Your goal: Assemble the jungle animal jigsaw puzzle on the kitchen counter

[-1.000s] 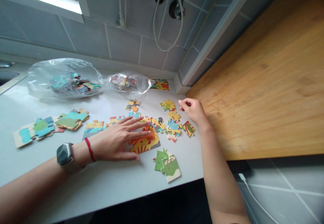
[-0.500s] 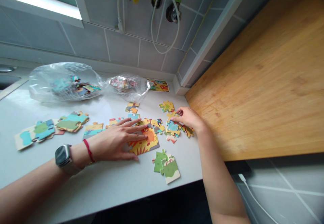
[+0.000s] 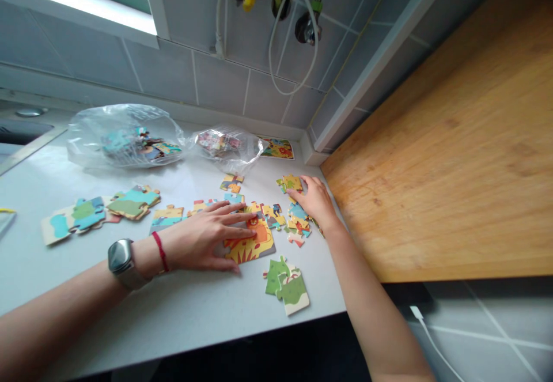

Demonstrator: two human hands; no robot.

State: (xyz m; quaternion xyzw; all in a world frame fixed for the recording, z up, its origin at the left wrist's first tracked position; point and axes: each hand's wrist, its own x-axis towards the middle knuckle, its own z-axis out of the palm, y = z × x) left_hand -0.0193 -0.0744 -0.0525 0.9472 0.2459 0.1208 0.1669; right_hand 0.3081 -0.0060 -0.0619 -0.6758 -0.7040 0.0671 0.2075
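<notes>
My left hand (image 3: 201,237) lies flat with spread fingers on joined puzzle pieces (image 3: 250,246) showing an orange lion on yellow. The fingers cover part of that picture. At the right, my right hand (image 3: 317,200) has its thumb and forefinger at the edge of a yellow-green puzzle piece (image 3: 292,182), which overlaps other pieces. Below these fingers lies a heap of blue and yellow pieces (image 3: 298,214), partly hidden by the hand. A blue, yellow and grey piece (image 3: 273,216) sits between the lion picture and the heap. Two green pieces (image 3: 287,287) overlap near the counter's front edge.
Several loose pieces (image 3: 133,202) lie along the left of the white counter (image 3: 173,324). Clear plastic bags (image 3: 125,140) with more pieces stand at the back, beside a small picture card (image 3: 279,148). A wooden board (image 3: 453,140) bounds the right side.
My right hand has moved up and slightly left, from the heap to the yellow-green piece. My left hand stays on the lion picture. The whole view has shifted a little.
</notes>
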